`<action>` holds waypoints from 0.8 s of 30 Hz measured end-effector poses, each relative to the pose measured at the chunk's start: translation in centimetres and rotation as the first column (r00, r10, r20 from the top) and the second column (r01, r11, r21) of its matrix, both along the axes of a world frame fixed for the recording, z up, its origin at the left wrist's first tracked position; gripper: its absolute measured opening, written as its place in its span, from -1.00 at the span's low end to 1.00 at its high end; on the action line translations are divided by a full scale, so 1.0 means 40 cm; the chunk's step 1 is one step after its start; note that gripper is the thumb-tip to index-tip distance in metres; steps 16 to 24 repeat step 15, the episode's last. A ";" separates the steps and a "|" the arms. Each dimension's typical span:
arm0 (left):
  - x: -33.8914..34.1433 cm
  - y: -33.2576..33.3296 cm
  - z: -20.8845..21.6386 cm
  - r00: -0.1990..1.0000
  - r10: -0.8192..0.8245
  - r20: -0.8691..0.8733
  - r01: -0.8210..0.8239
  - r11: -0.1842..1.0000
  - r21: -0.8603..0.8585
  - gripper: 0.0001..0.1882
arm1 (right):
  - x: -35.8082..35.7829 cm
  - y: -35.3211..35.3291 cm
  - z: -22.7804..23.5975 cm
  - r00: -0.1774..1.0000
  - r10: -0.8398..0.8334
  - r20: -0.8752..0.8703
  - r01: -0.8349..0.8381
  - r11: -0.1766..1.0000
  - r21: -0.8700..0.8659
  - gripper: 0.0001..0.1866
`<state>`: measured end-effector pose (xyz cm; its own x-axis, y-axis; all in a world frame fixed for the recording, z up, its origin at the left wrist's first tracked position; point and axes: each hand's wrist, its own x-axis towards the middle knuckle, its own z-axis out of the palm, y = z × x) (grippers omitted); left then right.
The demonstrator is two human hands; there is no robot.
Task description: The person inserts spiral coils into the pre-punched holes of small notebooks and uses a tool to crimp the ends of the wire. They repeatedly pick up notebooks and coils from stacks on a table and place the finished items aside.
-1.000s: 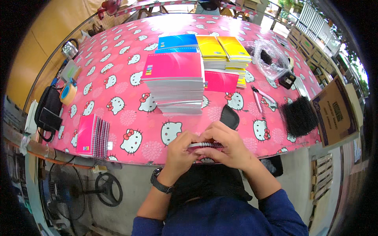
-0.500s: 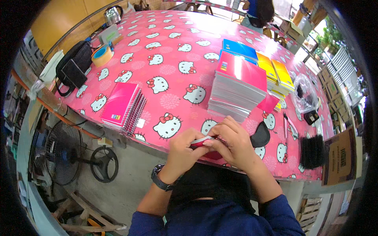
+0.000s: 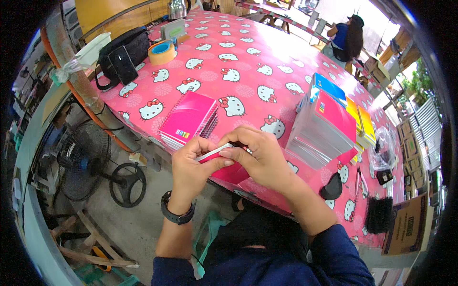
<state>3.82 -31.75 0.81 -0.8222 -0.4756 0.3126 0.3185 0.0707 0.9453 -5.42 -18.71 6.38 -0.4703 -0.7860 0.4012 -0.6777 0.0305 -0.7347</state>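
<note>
A pink notebook with white page edges is held at the near edge of the table. My left hand grips its left side, thumb on the cover. Its right part is pinched by my right hand, whose fingers hide much of the binding edge. Just beyond my left hand lies a small stack of pink spiral-bound notebooks. To the right of my right hand stands a tall stack of pink-covered page blocks, with blue-covered ones and yellow-covered ones behind it.
On the right are a black teardrop-shaped item, pink-handled pliers, black binding coils, a clear plastic bag and a carton. At left are a black bag, a phone, tape and a fan.
My hands and the held notebook have moved left along the table edge, closer to the spiral-bound stack. My view has turned, so the table's contents sit further right in the picture.
</note>
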 end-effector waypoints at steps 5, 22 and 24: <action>0.012 -0.037 -0.008 0.993 0.112 -0.045 -0.113 0.994 -0.015 -0.71 | 0.001 -0.059 -0.018 0.998 0.056 -0.027 -0.057 0.997 -0.060 -0.85; 0.033 -0.034 -0.025 0.978 0.176 -0.110 -0.175 0.984 0.022 -0.73 | -0.027 -0.071 -0.031 0.795 0.115 0.596 -0.137 0.991 -0.009 -0.80; 0.033 -0.034 -0.025 0.978 0.176 -0.110 -0.175 0.984 0.022 -0.73 | -0.027 -0.071 -0.031 0.795 0.115 0.596 -0.137 0.991 -0.009 -0.80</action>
